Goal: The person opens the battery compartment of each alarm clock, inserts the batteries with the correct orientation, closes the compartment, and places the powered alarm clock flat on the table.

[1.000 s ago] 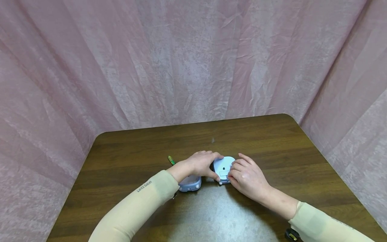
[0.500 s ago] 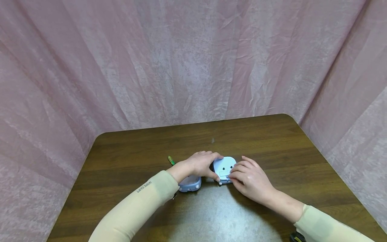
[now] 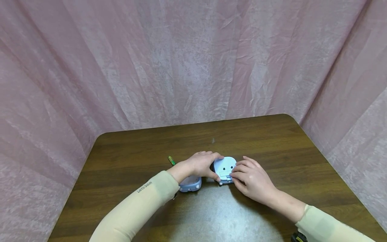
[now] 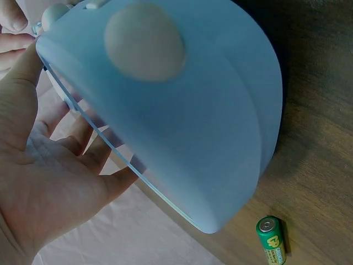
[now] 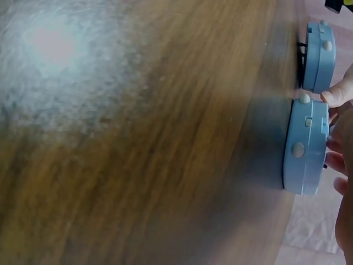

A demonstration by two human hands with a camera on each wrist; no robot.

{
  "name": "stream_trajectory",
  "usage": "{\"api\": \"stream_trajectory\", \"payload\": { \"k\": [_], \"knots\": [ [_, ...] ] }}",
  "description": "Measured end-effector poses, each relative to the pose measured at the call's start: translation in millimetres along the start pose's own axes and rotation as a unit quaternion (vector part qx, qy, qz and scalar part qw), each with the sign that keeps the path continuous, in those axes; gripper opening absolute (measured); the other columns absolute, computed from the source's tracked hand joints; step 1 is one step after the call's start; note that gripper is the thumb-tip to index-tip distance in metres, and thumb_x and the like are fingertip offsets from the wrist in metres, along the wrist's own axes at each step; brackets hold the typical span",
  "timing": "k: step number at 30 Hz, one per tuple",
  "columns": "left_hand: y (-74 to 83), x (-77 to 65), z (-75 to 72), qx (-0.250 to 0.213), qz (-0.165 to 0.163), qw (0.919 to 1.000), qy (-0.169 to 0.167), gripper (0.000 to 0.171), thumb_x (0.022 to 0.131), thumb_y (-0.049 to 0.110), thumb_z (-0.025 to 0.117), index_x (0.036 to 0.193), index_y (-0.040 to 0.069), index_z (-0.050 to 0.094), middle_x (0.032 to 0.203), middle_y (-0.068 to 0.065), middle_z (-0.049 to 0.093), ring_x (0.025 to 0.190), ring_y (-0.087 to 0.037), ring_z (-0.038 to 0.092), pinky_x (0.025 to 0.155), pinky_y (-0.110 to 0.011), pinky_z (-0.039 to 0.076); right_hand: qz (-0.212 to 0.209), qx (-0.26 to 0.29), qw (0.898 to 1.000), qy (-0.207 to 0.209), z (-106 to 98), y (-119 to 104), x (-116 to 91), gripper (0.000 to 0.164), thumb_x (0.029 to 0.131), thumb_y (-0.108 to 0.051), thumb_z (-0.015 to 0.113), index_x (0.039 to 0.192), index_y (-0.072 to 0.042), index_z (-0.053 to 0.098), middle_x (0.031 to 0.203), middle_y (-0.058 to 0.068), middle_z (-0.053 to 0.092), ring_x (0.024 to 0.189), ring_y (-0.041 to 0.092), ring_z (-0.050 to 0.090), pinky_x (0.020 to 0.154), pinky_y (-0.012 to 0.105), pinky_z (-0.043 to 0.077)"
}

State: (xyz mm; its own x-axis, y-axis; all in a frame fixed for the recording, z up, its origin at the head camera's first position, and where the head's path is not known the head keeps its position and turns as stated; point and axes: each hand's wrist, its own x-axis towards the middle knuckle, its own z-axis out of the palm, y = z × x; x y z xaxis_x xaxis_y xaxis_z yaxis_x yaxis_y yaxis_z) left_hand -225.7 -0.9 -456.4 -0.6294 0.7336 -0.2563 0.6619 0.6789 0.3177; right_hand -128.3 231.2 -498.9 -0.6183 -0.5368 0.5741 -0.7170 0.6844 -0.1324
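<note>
My left hand (image 3: pixel 202 164) grips the left side of a light-blue, rounded plastic case (image 3: pixel 224 164), thumb at the near corner and fingers at the far edge. The case lies with two dark holes and a rectangular compartment facing up. At its right side, my right hand (image 3: pixel 253 178) touches it near the compartment with bent fingertips, thumb apart below; anything under those fingertips is hidden. A second similar blue case (image 3: pixel 190 185) with pale round knobs sits beneath my left wrist and fills much of the left wrist view. The right wrist view shows the gripped case (image 5: pixel 302 165) edge-on.
A green GP battery (image 4: pixel 271 241) lies on the brown wooden table (image 3: pixel 145 144), beyond the second case. Pink curtains (image 3: pixel 187 60) hang behind the table and along both sides. A dark strapped item (image 3: pixel 298 237) shows at my right wrist.
My right hand has shifted slightly right, uncovering the second dark hole and more of the compartment. The left hand and both cases stay almost where they were.
</note>
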Motion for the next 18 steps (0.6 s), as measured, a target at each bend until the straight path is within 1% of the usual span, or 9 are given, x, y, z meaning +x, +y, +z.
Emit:
{"api": "stream_trajectory", "payload": {
  "k": [4, 7, 10, 14, 18],
  "knots": [
    [0.5, -0.1, -0.8, 0.001, 0.001, 1.0000, 0.002, 0.087, 0.081, 0.061, 0.080, 0.153, 0.026, 0.046, 0.147, 0.001, 0.053, 0.134, -0.018, 0.049, 0.112, -0.044, 0.037, -0.029, -0.007, 1.000, 0.004, 0.3, -1.7, -1.6, 0.013, 0.081, -0.012, 0.082, 0.093, -0.010, 0.081, 0.093, 0.000, 0.073, 0.103, 0.028, 0.065, 0.111, 0.057, 0.036],
    [1.0, -0.4, -1.7, 0.000, 0.002, 1.0000, 0.003, 0.087, 0.081, 0.061, 0.080, 0.153, 0.025, 0.047, 0.147, 0.001, 0.054, 0.134, -0.019, 0.049, 0.112, -0.044, 0.037, -0.035, -0.008, 0.999, 0.008, 0.7, -2.8, -1.8, 0.015, 0.079, -0.011, 0.083, 0.094, -0.009, 0.081, 0.093, 0.000, 0.073, 0.102, 0.030, 0.065, 0.110, 0.057, 0.038],
    [1.3, -0.8, -2.2, -0.001, 0.001, 1.0000, 0.003, 0.087, 0.081, 0.061, 0.080, 0.152, 0.025, 0.047, 0.147, 0.001, 0.054, 0.134, -0.019, 0.049, 0.112, -0.044, 0.037, -0.019, -0.006, 1.000, 0.014, 1.5, -2.9, -0.3, 0.013, 0.078, -0.011, 0.084, 0.091, -0.012, 0.081, 0.092, -0.003, 0.072, 0.102, 0.029, 0.065, 0.108, 0.054, 0.040],
    [1.8, -1.3, -2.9, -0.002, 0.000, 1.0000, 0.001, 0.087, 0.081, 0.060, 0.080, 0.153, 0.025, 0.046, 0.147, 0.001, 0.053, 0.133, -0.019, 0.050, 0.112, -0.044, 0.037, 0.009, -0.010, 1.000, 0.022, 3.5, -3.1, 2.9, 0.007, 0.078, -0.013, 0.083, 0.084, -0.016, 0.079, 0.088, -0.007, 0.070, 0.100, 0.026, 0.064, 0.100, 0.048, 0.044],
    [1.3, -1.3, -2.4, 0.000, 0.002, 1.0000, 0.001, 0.087, 0.081, 0.061, 0.080, 0.153, 0.025, 0.046, 0.147, 0.001, 0.053, 0.133, -0.019, 0.050, 0.111, -0.043, 0.038, 0.022, -0.018, 0.999, 0.027, 5.5, -4.9, 4.4, 0.007, 0.078, -0.016, 0.083, 0.079, -0.019, 0.077, 0.085, -0.009, 0.069, 0.097, 0.022, 0.063, 0.095, 0.046, 0.045]
  ]
}}
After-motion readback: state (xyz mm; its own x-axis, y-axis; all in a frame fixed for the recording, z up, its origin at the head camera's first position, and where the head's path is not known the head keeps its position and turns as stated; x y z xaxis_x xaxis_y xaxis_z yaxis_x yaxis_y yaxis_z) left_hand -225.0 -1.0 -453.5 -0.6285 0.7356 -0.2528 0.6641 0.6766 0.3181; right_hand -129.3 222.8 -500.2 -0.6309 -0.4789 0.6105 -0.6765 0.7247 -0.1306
